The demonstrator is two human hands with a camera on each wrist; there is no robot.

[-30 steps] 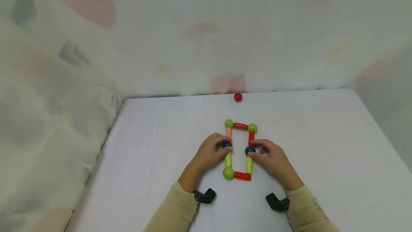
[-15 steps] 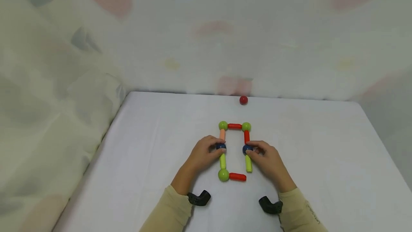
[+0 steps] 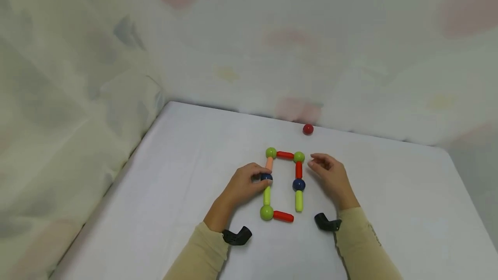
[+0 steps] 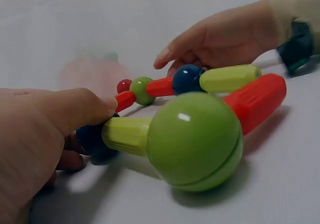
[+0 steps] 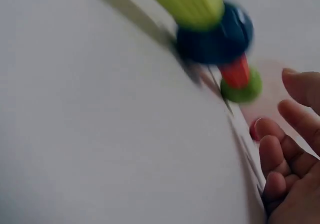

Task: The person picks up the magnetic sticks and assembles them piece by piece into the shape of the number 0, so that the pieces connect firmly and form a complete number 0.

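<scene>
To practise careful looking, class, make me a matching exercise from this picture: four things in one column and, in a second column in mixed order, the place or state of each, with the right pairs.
Things:
1. red ball
2. left hand
3. right hand
4. large green ball

Places or states:
A. at the near left corner of the frame of rods and balls
B. alone near the far edge of the white table
C. off the toy, fingers loosely curled, right of the frame
D. fingers on the dark blue ball of the left side

Pairs: 1-B, 2-D, 3-C, 4-A
</scene>
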